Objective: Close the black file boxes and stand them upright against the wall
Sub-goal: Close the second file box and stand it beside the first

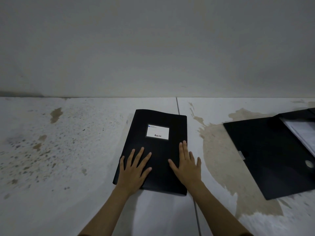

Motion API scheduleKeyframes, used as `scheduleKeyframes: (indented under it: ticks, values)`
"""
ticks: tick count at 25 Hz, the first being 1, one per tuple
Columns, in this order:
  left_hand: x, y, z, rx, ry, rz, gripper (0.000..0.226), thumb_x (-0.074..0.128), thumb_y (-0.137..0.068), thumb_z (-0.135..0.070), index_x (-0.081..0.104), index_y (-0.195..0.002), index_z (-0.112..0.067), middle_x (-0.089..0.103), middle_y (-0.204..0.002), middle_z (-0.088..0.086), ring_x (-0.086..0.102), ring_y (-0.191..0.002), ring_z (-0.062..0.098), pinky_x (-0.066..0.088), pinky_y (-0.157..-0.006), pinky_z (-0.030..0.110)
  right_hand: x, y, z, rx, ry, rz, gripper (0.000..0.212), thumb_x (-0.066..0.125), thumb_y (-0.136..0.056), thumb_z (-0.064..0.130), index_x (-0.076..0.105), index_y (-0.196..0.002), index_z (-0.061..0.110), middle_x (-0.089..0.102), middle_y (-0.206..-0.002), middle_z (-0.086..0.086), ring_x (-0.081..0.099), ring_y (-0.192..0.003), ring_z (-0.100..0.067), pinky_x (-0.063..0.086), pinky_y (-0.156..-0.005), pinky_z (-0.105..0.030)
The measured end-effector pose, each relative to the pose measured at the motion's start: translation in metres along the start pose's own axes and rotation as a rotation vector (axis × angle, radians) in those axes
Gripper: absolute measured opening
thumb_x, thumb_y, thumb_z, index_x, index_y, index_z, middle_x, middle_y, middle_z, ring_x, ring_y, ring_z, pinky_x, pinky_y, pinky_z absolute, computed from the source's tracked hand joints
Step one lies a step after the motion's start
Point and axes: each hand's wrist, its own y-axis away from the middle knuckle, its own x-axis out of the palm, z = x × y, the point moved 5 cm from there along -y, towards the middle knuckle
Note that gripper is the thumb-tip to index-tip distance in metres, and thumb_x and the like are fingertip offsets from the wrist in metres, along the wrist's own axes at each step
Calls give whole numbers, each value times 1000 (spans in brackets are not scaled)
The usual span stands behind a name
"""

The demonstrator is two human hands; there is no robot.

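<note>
The closed black file box [153,150] lies flat on the stained floor [59,150], short of the wall [153,48]. On its near left part the left hand [133,169] rests flat, fingers spread, gripping nothing. On its near right edge the right hand [186,165] lies flat too, fingers extended. Well right of this box, an open black file box [269,155] lies flat with papers [301,133] showing.

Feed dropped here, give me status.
Left hand and right hand flat on closed black file box, lying flat. Second black file box open at right. Nothing blocking wall.
</note>
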Motion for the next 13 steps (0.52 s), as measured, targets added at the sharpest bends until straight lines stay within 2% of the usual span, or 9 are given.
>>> scheduleKeyframes:
  ticks: [2,3,5,6,8,10,11,13]
  values:
    - [-7,-4,2,-11,48,-47,57,8,-91,-57,13,-144,-37,29,-151,1,25,-135,21,43,-96,54,-3,-2,0,5,6,21,82,28,-87,64,-15,-145,24,-18,-157,5,15,-144,-28,12,-115,-53]
    - [-14,-6,5,-54,111,-76,59,11,-90,-59,13,-145,-36,19,-156,4,18,-141,23,37,-103,55,-4,-2,0,9,-1,35,83,29,-87,64,-15,-145,24,-19,-157,5,16,-144,-28,13,-114,-53]
    - [-19,-11,14,-245,299,-58,67,26,-88,-60,3,-146,-35,-4,-159,11,2,-146,31,17,-113,55,-6,-3,2,-4,-46,58,83,31,-87,63,-15,-145,24,-22,-156,7,16,-144,-28,19,-113,-53]
    - [-19,-12,19,-347,417,-7,74,35,-87,-57,-1,-146,-32,-5,-158,15,5,-145,35,15,-114,54,-7,-3,3,-20,-94,61,84,34,-88,61,-15,-145,23,-25,-153,8,18,-144,-27,24,-112,-52]
    - [-24,-12,25,-420,599,-7,83,51,-85,-50,2,-147,-24,13,-156,19,23,-139,39,25,-112,53,-7,0,6,-41,-244,64,85,42,-89,54,-17,-144,25,-30,-150,4,21,-143,-28,31,-112,-48]
    - [-29,-7,32,-418,778,-39,84,60,-82,-41,9,-145,-19,32,-149,17,35,-133,37,33,-109,51,-5,6,6,-3,-428,90,84,47,-91,44,-16,-143,28,-31,-152,-11,18,-143,-33,26,-114,-44]
    - [-29,-3,36,-430,868,-34,83,62,-82,-39,11,-145,-19,36,-147,17,38,-132,37,34,-109,51,-3,10,6,23,-498,101,82,48,-91,40,-13,-145,29,-28,-153,-15,15,-143,-34,23,-114,-42]
    - [-29,9,41,-493,1022,-11,82,62,-81,-41,13,-144,-20,40,-145,16,44,-128,35,38,-107,50,-3,19,7,39,-594,79,79,51,-91,35,-5,-146,29,-8,-157,-17,16,-143,-32,22,-114,-43]
